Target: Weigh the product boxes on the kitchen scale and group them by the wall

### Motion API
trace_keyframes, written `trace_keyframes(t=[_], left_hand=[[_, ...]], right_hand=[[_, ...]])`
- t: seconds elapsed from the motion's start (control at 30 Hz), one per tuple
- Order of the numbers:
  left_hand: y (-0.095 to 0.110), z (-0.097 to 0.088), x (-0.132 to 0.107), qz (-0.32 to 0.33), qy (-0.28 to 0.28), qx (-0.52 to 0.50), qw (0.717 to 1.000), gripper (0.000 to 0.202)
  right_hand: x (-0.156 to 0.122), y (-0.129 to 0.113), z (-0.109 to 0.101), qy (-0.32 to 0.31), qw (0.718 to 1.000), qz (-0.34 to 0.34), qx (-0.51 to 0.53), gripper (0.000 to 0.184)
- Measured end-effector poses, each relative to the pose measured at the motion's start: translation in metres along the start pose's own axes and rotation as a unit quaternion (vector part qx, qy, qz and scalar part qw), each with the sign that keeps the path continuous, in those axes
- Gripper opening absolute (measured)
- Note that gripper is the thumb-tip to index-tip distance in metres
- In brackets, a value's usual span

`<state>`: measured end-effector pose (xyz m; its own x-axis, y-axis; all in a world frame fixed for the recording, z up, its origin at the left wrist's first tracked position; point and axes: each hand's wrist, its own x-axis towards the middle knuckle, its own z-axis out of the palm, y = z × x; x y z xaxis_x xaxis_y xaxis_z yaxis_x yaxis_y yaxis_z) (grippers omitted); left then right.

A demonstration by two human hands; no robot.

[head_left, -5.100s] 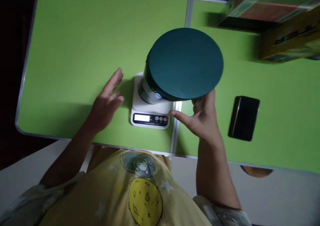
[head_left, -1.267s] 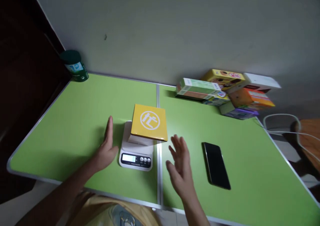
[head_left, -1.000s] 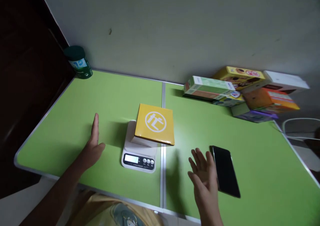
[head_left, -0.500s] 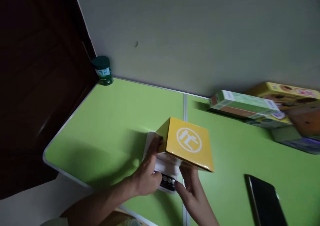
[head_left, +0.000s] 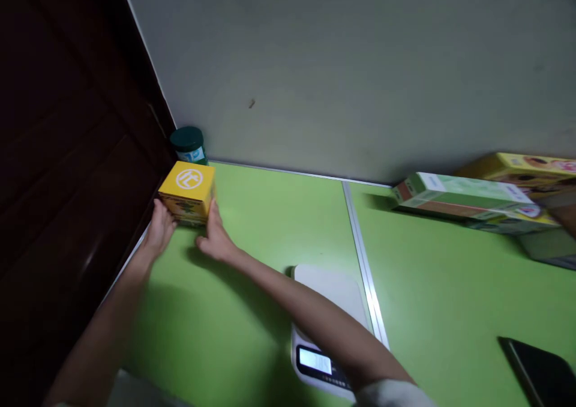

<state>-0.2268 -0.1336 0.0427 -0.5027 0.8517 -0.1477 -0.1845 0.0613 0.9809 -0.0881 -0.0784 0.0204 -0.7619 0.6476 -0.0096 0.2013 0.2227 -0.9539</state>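
A yellow box (head_left: 191,192) with a white round logo on top is between my two hands at the table's far left corner. My left hand (head_left: 159,230) grips its left side, and my right hand (head_left: 216,233) holds the right side. Directly behind the box, a dark green tub (head_left: 189,146) with a pale label is partly hidden. A white digital kitchen scale (head_left: 330,281) with a lit display lies on the table under my right forearm, which covers part of it.
The green table (head_left: 279,215) has a metal seam (head_left: 360,245) across it. Several cartons, among them a green box (head_left: 468,194), stand along the wall at the right. A black flat object (head_left: 544,371) lies front right. A dark door (head_left: 67,155) borders the left edge.
Both hands have carried the yellow box from above the scale to the far left corner, in front of the tub. The scale is now uncovered by the box, its display lit.
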Motion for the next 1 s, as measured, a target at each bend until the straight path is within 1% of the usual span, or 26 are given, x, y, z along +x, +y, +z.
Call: trace_keyframes(t=[0.07,0.17,0.3,0.43,0.57,0.7,0.8,0.87,0.9,0.97,1.0], left_hand=[[-0.002,-0.017,0.023,-0.005,0.035,-0.001,0.999,0.069],[-0.003,-0.033,0.050,-0.012,0.069,-0.002,0.998,0.063],[0.003,-0.039,0.077,-0.009,0.055,-0.011,0.998,0.061],[0.009,-0.040,0.093,0.006,0.053,-0.013,0.998,0.059],[0.009,-0.042,0.100,0.001,0.059,-0.006,0.998,0.064],[0.010,-0.041,0.106,0.008,0.062,-0.007,0.998,0.062],[0.012,-0.038,0.107,0.000,0.069,-0.001,0.998,0.062],[0.011,-0.037,0.104,0.009,0.112,0.011,0.994,0.060],[0.009,-0.036,0.101,0.020,0.147,0.019,0.989,0.058],[0.003,-0.034,0.087,0.049,0.225,0.039,0.972,0.051],[-0.002,-0.031,0.076,0.063,0.258,0.048,0.963,0.047]], right_hand=[[0.029,0.002,0.013,-0.003,1.000,0.014,-0.007,0.112],[0.059,0.002,0.023,0.000,1.000,0.023,-0.018,0.111],[0.085,0.003,0.028,0.020,0.999,0.019,-0.023,0.110],[0.102,0.005,0.030,0.030,0.999,0.015,-0.019,0.110],[0.110,0.007,0.028,0.031,0.999,0.012,-0.016,0.109],[0.113,0.006,0.028,0.031,0.999,0.017,-0.016,0.110],[0.112,0.004,0.024,0.017,1.000,0.023,-0.010,0.111],[0.109,0.001,0.015,0.002,1.000,0.022,-0.005,0.109],[0.106,0.000,0.007,-0.005,1.000,0.020,-0.003,0.108],[0.092,-0.002,-0.013,-0.019,1.000,0.017,0.001,0.105],[0.080,-0.002,-0.026,-0.030,0.999,0.020,0.003,0.102]])
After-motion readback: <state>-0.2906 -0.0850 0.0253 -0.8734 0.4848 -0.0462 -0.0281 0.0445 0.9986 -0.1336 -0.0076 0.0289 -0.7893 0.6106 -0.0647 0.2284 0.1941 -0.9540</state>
